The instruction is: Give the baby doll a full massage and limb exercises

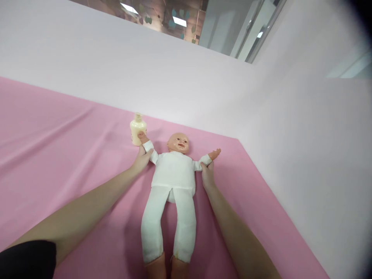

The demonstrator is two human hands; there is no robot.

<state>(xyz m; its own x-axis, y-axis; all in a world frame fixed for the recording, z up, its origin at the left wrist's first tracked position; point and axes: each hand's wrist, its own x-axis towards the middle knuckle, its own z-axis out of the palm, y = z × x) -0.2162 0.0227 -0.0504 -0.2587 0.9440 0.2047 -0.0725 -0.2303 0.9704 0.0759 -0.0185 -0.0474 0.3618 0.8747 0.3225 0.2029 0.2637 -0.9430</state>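
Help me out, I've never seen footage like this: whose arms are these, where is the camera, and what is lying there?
The camera is worn on a person's head, looking down along their own bare arms. On a pink sheet lies a baby doll on its back, dressed in white. The left hand grips one doll arm at the sleeve; the right hand holds the other sleeve with its fingers. A cream pump bottle stands upright beside the doll's raised hand. White walls stand behind.

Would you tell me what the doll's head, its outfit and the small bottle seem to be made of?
Doll's head: probably vinyl or plastic, smooth with slight sheen. Outfit: soft white matte cloth, creased at the legs. Bottle: likely cream plastic, glossy highlights.
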